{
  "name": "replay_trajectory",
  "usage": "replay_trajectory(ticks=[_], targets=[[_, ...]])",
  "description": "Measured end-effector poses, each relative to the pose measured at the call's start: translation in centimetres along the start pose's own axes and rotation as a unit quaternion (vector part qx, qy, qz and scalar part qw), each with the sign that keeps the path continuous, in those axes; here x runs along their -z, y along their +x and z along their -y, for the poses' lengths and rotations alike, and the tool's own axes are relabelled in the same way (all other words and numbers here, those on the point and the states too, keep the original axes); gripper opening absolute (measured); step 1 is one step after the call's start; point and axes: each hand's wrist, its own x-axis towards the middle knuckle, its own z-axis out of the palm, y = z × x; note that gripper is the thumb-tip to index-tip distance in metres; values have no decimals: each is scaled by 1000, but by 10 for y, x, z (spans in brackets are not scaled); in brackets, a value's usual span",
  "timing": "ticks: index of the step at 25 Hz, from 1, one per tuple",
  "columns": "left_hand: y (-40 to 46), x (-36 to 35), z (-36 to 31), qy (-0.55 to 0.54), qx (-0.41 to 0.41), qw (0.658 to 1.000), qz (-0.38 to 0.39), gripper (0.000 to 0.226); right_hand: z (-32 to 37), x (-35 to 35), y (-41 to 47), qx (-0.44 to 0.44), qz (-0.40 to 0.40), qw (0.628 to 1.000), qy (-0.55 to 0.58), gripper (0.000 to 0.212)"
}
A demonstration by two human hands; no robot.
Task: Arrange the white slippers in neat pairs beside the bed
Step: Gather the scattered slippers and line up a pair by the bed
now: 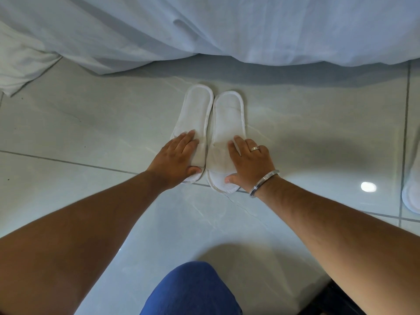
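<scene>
Beside the bed (227, 26), left hand (176, 159) and right hand (248, 163) — both flat, open — press paired slippers (218, 114).

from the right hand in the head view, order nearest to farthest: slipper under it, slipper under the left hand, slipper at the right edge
1. Slipper under the right hand: touching it.
2. Left slipper: just beside, under the left hand.
3. Edge slipper: far right, partly cut off.

Two matt white cloth slippers (211, 135) with a towelling look, lying on glossy, smooth pale tiles (91, 123); soft white sheet fabric (227, 28) hanging behind; shiny metal bangle (263, 181).
</scene>
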Motion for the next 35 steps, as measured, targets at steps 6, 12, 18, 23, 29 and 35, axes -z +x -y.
replay_trajectory(ticks=[6,12,18,23,29,35], targets=[[-8,-9,-3,-7,20,1000,-10,81,1,-3,2,-14,-7,1000,12,106],[-11,-10,2,-2,5,1000,-13,80,-1,-1,12,-10,-16,1000,9,105],[-8,-10,3,-18,5,1000,-5,81,1,-4,10,8,-12,1000,-1,99],[-6,-8,6,-50,6,999,0,83,3,-6,10,8,-17,1000,1,99],[-6,7,7,-30,-14,998,53,93,6,1,3,-3,14,1000,23,99],[21,26,-75,15,-34,999,5,100,-97,60,-81,26,-97,995,-3,92]])
